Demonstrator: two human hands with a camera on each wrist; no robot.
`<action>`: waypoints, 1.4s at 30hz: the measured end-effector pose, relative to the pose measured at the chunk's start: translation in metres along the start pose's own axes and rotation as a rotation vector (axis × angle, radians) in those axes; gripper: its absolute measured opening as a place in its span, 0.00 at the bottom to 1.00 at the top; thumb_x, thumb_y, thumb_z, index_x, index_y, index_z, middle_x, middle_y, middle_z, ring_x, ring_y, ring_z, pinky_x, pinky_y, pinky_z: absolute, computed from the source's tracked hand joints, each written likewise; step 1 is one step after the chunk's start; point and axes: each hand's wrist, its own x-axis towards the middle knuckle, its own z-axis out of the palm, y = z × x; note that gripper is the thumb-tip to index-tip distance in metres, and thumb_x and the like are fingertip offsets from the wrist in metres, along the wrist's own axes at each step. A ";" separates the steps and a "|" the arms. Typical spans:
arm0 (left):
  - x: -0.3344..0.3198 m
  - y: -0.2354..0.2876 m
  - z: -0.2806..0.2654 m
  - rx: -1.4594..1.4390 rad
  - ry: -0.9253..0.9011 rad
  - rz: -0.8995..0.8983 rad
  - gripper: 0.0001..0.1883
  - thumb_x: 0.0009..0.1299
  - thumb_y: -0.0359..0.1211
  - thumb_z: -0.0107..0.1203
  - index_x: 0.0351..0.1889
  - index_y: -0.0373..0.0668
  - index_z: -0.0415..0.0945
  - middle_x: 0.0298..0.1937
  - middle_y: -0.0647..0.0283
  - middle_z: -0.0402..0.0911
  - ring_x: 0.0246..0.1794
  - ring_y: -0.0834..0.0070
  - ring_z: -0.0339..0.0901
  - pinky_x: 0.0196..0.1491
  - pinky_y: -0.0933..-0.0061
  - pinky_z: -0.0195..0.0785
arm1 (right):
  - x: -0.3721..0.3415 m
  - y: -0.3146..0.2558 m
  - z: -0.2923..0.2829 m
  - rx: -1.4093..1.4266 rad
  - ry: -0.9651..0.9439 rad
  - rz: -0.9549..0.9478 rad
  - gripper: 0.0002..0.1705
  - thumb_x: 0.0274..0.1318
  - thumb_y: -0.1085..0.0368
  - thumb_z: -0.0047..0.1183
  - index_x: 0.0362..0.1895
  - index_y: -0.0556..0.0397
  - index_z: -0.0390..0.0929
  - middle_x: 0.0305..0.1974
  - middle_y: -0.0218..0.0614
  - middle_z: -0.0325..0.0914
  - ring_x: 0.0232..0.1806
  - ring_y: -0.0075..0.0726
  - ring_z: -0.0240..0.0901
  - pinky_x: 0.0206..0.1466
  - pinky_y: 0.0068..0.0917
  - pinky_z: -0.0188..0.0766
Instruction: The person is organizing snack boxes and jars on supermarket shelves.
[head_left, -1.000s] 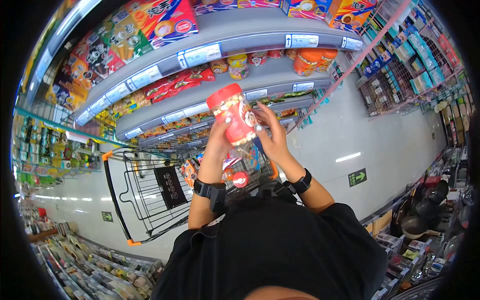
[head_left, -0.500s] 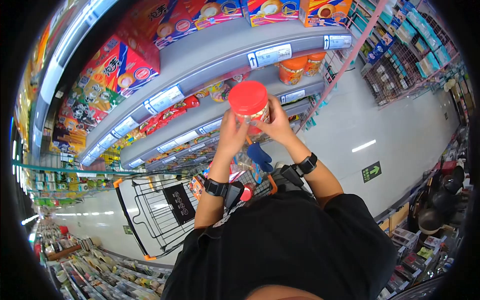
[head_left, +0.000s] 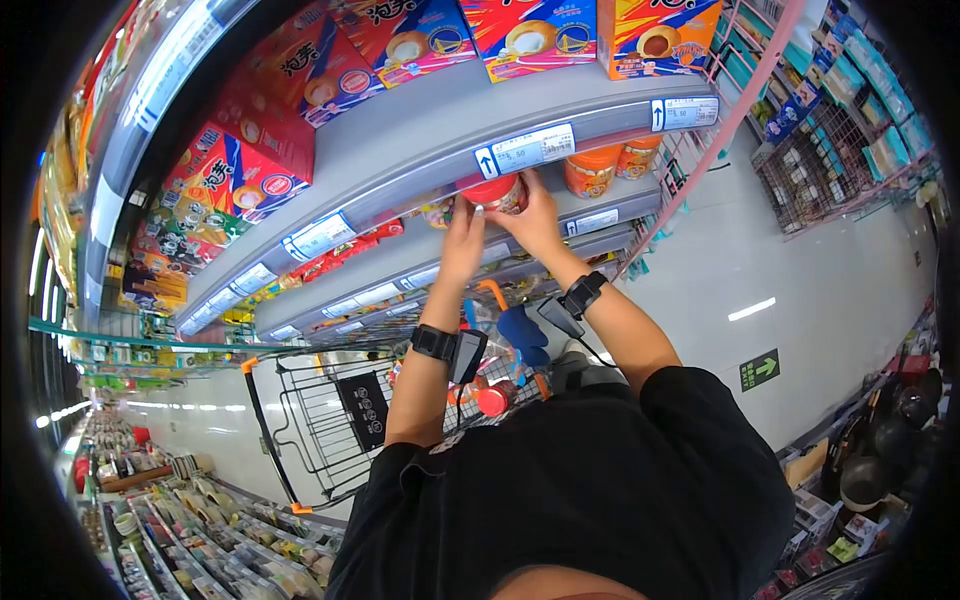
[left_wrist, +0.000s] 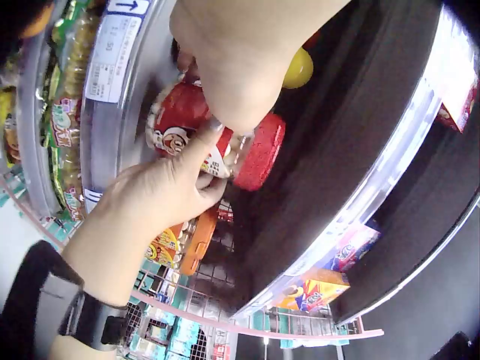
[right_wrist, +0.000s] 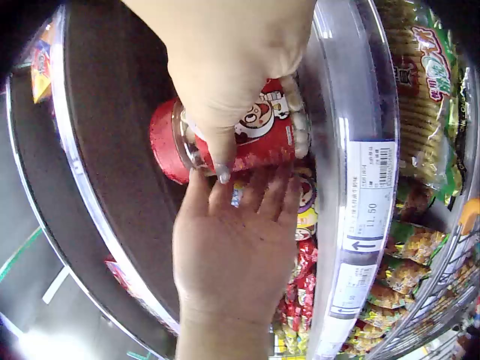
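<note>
Jar: red-lidded clear plastic jar with red label (left_wrist: 259,154), in at the front of a long grey shelf (head_left: 380,260), just under the tier above
Grip: held from both sides, by left hand (head_left: 463,240) and right hand (head_left: 535,222), fingers round it
Progress: seemingly well along; already within the shelf gap, not yet let go
Base: hidden, cannot tell whether resting on shelf
Neighbours: orange-lidded jars (head_left: 593,172) to the right, shiny red packets (head_left: 340,254) to the left
Cart: below, black wire shopping cart with orange corners (head_left: 362,408)
Aisle: pale glossy floor (head_left: 700,270), green exit sign (head_left: 760,369)
</note>
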 end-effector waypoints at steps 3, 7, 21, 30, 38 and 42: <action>-0.002 -0.005 0.004 0.101 -0.030 -0.050 0.31 0.71 0.31 0.43 0.69 0.35 0.45 0.65 0.47 0.62 0.67 0.60 0.59 0.66 0.67 0.50 | 0.000 0.002 0.006 -0.233 0.066 -0.073 0.52 0.28 0.63 0.70 0.61 0.62 0.56 0.53 0.57 0.67 0.55 0.60 0.66 0.57 0.43 0.65; -0.005 -0.010 0.008 0.116 0.039 0.026 0.32 0.69 0.33 0.46 0.68 0.32 0.46 0.64 0.43 0.62 0.65 0.55 0.60 0.65 0.64 0.51 | 0.002 -0.003 0.004 -0.288 0.007 -0.190 0.48 0.32 0.63 0.66 0.60 0.61 0.55 0.49 0.59 0.70 0.51 0.65 0.67 0.53 0.46 0.67; -0.011 -0.019 0.018 0.208 0.272 -0.021 0.28 0.70 0.40 0.47 0.62 0.31 0.60 0.53 0.40 0.72 0.55 0.48 0.70 0.57 0.60 0.61 | 0.006 -0.012 -0.002 -0.292 -0.152 -0.057 0.48 0.38 0.62 0.64 0.63 0.62 0.52 0.45 0.63 0.72 0.45 0.67 0.71 0.47 0.47 0.71; -0.011 -0.017 0.016 0.379 0.259 -0.066 0.29 0.69 0.41 0.47 0.62 0.29 0.58 0.57 0.37 0.67 0.58 0.46 0.65 0.60 0.56 0.58 | 0.005 -0.007 0.001 -0.343 -0.151 -0.070 0.50 0.37 0.64 0.63 0.65 0.59 0.49 0.46 0.63 0.71 0.45 0.67 0.70 0.46 0.47 0.71; -0.065 -0.008 -0.003 0.303 0.451 0.164 0.22 0.62 0.27 0.51 0.56 0.34 0.65 0.55 0.48 0.67 0.53 0.54 0.68 0.57 0.61 0.62 | -0.045 -0.054 -0.002 -0.675 0.111 -0.355 0.39 0.39 0.69 0.57 0.60 0.60 0.59 0.59 0.55 0.59 0.60 0.61 0.55 0.62 0.48 0.54; -0.142 -0.014 -0.028 0.212 0.506 0.019 0.18 0.59 0.25 0.50 0.49 0.35 0.69 0.54 0.50 0.66 0.52 0.53 0.67 0.56 0.60 0.62 | -0.114 -0.053 0.027 -0.579 0.009 -0.386 0.32 0.40 0.71 0.54 0.56 0.55 0.65 0.54 0.50 0.65 0.56 0.58 0.60 0.60 0.48 0.57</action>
